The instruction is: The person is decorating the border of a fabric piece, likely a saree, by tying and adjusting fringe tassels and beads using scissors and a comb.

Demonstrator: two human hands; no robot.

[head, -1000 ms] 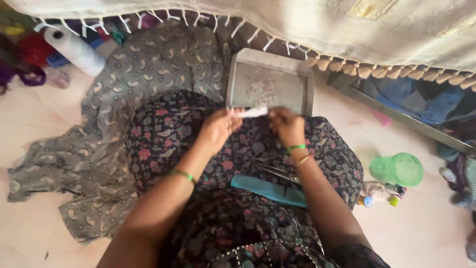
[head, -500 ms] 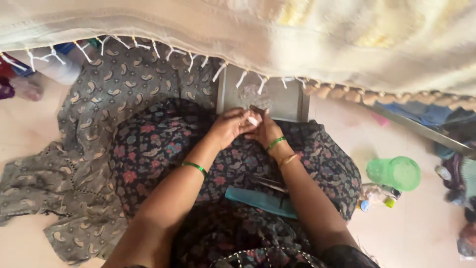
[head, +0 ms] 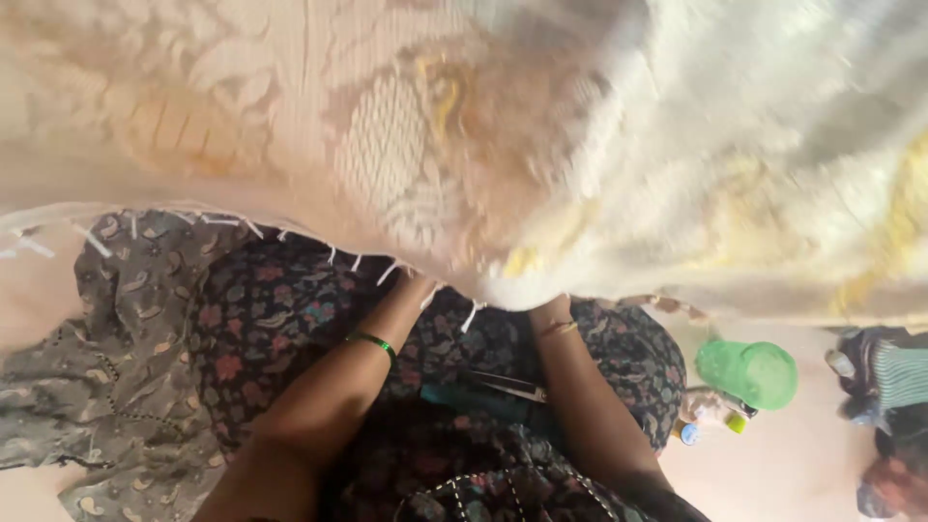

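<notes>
Cream fringed cloth (head: 541,145) is draping over both hands at 12 o'clock, hiding the fingers; their grip cannot be told. Scissors (head: 507,387) are lying on the lap at 6 o'clock, between the forearms, seemingly for easy reach.

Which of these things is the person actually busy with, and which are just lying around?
In use:
cream fringed woven cloth, covering both hands
scissors and teal strip on the lap

Lying about:
green plastic cup on the floor
small bottles beside it
grey paisley fabric
</notes>
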